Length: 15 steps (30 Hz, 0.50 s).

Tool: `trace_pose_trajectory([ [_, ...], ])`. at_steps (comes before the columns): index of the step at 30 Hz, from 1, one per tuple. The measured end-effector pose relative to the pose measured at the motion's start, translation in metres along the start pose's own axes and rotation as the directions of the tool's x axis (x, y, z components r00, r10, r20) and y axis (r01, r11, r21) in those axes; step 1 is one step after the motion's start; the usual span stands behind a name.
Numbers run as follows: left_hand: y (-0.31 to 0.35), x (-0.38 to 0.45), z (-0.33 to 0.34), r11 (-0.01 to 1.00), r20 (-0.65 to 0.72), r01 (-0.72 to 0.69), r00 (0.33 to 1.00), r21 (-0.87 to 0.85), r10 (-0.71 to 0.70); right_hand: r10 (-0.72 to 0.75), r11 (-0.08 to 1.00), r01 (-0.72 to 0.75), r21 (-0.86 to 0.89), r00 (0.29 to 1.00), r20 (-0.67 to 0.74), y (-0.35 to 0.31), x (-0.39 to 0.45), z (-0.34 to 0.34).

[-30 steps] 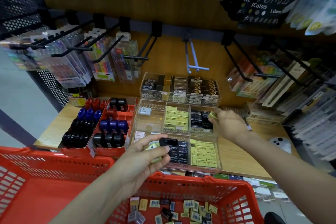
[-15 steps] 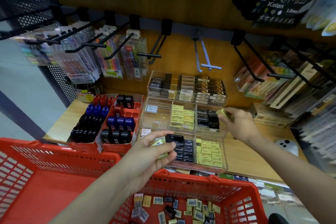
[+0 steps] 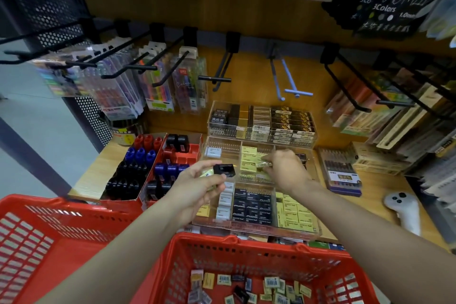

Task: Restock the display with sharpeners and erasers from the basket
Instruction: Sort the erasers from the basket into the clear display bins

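My left hand (image 3: 197,186) holds a black eraser (image 3: 224,170) at its fingertips and a yellow eraser beneath it, above the front left of the clear tiered display (image 3: 254,226). My right hand (image 3: 283,168) pinches a small yellow eraser (image 3: 264,164) over the middle tier's yellow eraser compartment (image 3: 251,158). The red basket (image 3: 246,252) sits below, with several loose erasers (image 3: 249,286) on its bottom.
Red trays of blue, black and red sharpeners (image 3: 148,168) stand left of the display. Black peg hooks (image 3: 138,66) with pen packs jut out above. A pen box (image 3: 341,173) and a white controller (image 3: 404,210) lie on the right of the shelf.
My right hand moved left from the black eraser compartment to the yellow one, still pinching the yellow eraser. My left hand rose slightly with its erasers.
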<state>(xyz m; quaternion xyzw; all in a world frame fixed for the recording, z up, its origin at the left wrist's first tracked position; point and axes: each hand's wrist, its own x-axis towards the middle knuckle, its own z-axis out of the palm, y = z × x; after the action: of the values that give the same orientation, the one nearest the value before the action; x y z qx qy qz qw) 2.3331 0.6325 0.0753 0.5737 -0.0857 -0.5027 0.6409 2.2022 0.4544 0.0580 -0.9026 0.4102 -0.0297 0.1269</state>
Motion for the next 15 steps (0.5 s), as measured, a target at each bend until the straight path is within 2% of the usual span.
trace_pose_trajectory([
  [4,-0.005,0.02,0.005,0.999,0.003,-0.03,1.0,0.037,0.03,-0.097,0.979,0.123,-0.16,0.982,0.163,0.011,0.002,-0.001],
  [6,-0.012,0.026,0.008,0.998,0.016,-0.033,0.999,0.052,0.032,-0.106,0.98,0.136,-0.145,0.974,0.199,0.015,0.007,-0.004],
  [11,-0.019,0.03,0.009,0.995,0.046,-0.051,0.998,0.087,0.048,-0.128,0.978,0.162,-0.13,0.963,0.236,0.008,0.021,-0.015],
  [15,-0.012,0.034,0.001,0.969,0.027,-0.134,0.991,0.207,0.131,-0.122,0.964,0.155,-0.217,0.98,0.155,0.006,0.022,-0.012],
])
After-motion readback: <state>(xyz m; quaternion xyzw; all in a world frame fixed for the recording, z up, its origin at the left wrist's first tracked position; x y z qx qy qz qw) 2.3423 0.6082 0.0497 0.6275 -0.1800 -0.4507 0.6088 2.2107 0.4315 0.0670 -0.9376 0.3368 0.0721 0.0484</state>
